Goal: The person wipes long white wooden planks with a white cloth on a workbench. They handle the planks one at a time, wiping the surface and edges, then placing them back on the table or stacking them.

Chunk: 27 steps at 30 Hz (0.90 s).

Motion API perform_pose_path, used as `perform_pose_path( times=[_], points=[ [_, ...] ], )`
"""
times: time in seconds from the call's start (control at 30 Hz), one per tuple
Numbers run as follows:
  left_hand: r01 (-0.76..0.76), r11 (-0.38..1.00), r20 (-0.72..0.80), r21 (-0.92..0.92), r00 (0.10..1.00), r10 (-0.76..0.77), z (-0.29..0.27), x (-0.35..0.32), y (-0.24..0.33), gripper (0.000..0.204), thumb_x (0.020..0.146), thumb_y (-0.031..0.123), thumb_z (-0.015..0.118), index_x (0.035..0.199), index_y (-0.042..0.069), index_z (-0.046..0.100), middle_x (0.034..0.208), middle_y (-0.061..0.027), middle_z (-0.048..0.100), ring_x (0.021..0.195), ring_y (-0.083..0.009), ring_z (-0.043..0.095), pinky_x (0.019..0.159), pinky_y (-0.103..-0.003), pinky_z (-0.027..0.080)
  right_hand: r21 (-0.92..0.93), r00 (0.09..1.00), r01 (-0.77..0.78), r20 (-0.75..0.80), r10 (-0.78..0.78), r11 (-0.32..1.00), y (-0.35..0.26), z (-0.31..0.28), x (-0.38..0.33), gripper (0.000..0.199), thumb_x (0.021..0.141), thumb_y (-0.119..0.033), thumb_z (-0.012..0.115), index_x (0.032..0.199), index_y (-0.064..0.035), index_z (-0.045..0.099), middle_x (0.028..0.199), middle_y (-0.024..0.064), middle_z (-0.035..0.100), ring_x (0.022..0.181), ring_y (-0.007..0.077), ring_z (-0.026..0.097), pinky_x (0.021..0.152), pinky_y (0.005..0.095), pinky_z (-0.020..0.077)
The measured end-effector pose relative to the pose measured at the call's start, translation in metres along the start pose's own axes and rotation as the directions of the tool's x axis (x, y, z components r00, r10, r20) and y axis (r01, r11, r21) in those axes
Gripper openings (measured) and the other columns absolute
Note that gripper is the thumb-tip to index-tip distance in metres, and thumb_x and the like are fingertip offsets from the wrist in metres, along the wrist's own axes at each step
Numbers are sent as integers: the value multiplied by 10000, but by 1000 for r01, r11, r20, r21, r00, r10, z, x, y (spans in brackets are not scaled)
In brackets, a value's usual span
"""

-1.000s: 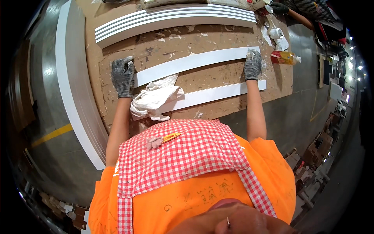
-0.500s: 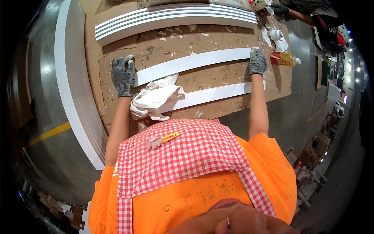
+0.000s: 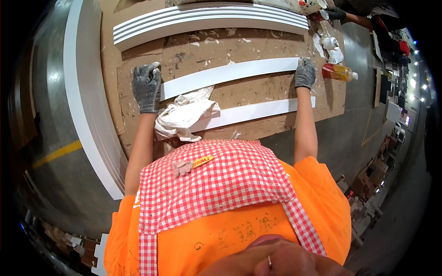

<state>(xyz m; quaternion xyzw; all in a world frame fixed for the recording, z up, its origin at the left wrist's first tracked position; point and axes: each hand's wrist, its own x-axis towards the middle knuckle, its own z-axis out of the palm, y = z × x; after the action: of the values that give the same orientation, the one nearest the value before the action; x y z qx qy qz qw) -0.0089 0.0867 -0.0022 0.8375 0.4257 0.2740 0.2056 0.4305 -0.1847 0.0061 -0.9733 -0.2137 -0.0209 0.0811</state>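
A long white board (image 3: 230,76) lies across the middle of the stained brown work table (image 3: 184,53), with one of my hands at each end. My left hand (image 3: 147,87), in a grey work glove, is closed on its left end. The right end is gripped by my right hand (image 3: 305,73), gloved the same way. Just below the board's left part lies a crumpled white cloth (image 3: 186,115). It covers part of a second white board (image 3: 262,109) near the table's front edge.
A stack of white boards (image 3: 212,25) stands at the back. Another long white stack (image 3: 87,101) runs along the left side. To the right lie a bottle of yellow liquid (image 3: 340,72) and a white container (image 3: 330,43). Another person's gloved hand (image 3: 335,13) shows at the far right.
Almost nothing differs. The table and things on it sit very slightly shifted in the view, while both my hands stay at the board's ends.
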Motion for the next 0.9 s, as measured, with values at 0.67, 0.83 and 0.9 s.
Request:
perform_pose_path(
  times=[0.67, 0.83, 0.9],
  points=[
    [22, 999, 20, -40, 1000, -21, -1, 4, 6, 161, 788, 109, 605, 940, 94, 657, 899, -95, 579, 863, -265, 567, 784, -355, 452, 64, 999, -30, 38, 28, 997, 3, -10, -13, 311, 870, -274, 499, 1037, -42, 623, 1031, 216, 620, 958, 363, 593, 834, 415, 455],
    [-6, 1000, -18, -28, 1000, 6, 1, 2, 2, 154, 788, 110, 607, 932, 95, 657, 897, -92, 580, 850, -260, 568, 780, -355, 455, 107, 998, -60, 15, 58, 992, 3, -13, 2, 308, 860, -267, 512, 1033, -44, 634, 1029, 204, 626, 959, 368, 591, 834, 413, 457],
    [35, 997, 3, -62, 999, -35, 0, 2, 4, 152, 786, 107, 609, 929, 96, 657, 900, -90, 581, 850, -259, 569, 781, -353, 456, 26, 1000, -14, 22, 13, 1000, 7, -12, 0, 302, 862, -260, 508, 1030, -48, 641, 1010, 205, 631, 944, 372, 595, 827, 413, 459]
  ],
)
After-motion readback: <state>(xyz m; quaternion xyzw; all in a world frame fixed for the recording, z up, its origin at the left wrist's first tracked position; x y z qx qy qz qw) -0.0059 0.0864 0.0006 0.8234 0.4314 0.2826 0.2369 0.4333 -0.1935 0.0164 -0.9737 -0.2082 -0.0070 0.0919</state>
